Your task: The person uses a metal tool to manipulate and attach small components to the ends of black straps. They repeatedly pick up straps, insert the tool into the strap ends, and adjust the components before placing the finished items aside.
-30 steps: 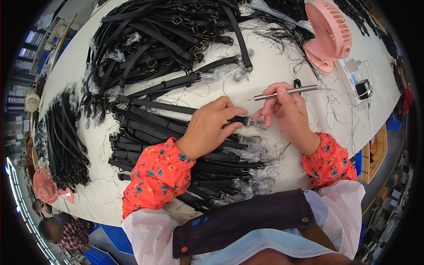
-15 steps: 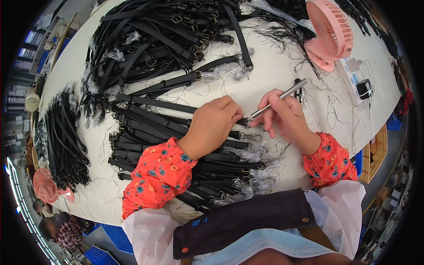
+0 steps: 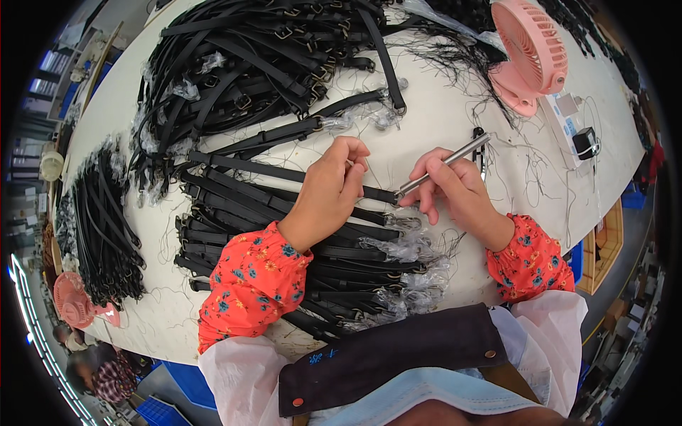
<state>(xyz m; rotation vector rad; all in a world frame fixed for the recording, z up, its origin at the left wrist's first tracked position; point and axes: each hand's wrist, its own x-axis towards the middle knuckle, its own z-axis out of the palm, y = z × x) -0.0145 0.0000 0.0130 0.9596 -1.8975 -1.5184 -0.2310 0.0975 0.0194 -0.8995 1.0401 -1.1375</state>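
We see two bare hands at work over a white, cloth-like table (image 3: pixel 433 117), each forearm covered by a red sleeve with a floral print (image 3: pixel 259 273). The right hand (image 3: pixel 455 188) grips a slim, silver, pen-shaped metal tool (image 3: pixel 452 160), its thumb and fingers clamped together on the shaft, which slants down toward the left. The tip of the tool meets the end of a flat black strap with a metal fitting (image 3: pixel 379 194); this strap lies between the two hands, and we lose its other part behind the left hand (image 3: pixel 321 195). The fingers of the left hand are curled, with thumb and index tips near each other just above the strap; we cannot tell whether they pinch anything. Below the hands we find a row of black straps (image 3: pixel 227 206) laid side by side, their right-hand ends wrapped in clear, crumpled plastic film (image 3: pixel 419 284). Beyond, we note a large heap of black buckled straps (image 3: pixel 220 85), and at the far left a narrower bundle of thin black straps (image 3: pixel 103 227). Toward the upper right stand a pink plastic fan (image 3: pixel 529 53) and, just beside it, a white power strip (image 3: pixel 561 128); a smaller pink fan (image 3: pixel 73 299) sits near the table's left edge.
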